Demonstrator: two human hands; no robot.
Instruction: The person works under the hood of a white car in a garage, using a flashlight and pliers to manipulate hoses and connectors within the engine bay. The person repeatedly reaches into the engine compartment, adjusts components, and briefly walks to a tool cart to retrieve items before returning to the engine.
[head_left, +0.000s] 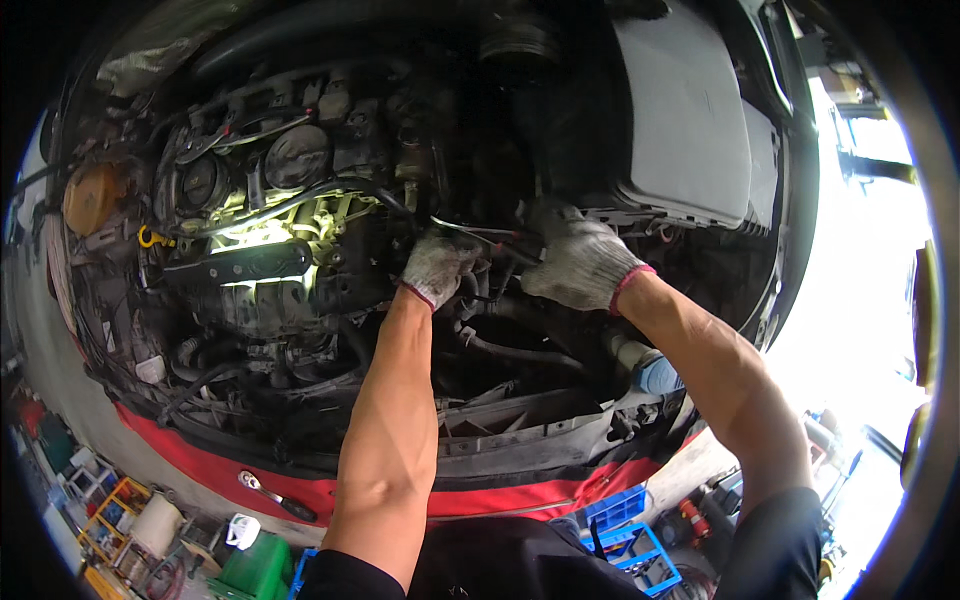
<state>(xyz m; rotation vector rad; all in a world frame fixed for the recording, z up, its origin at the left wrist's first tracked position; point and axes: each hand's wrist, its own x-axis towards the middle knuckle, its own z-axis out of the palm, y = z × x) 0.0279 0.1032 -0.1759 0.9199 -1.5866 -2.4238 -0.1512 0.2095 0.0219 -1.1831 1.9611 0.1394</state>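
Both my hands wear white knit gloves with red cuffs and reach deep into a car's engine bay (300, 250). My left hand (438, 266) is curled around dark hoses and wiring low in the middle of the bay. My right hand (578, 262) is closed on a slim tool with red and black handles (512, 247), whose tip points left toward my left hand. The tool's working end is hidden in shadow between the hands. A lit work lamp (250, 262) lies on the engine to the left.
A ratchet wrench (275, 496) rests on the red front bumper (220, 470). An orange reservoir cap (92, 196) sits far left, a grey air-box cover (685, 110) at the right. Blue crates (625, 535), a green can (258, 568) and a yellow rack (105, 520) stand on the floor below.
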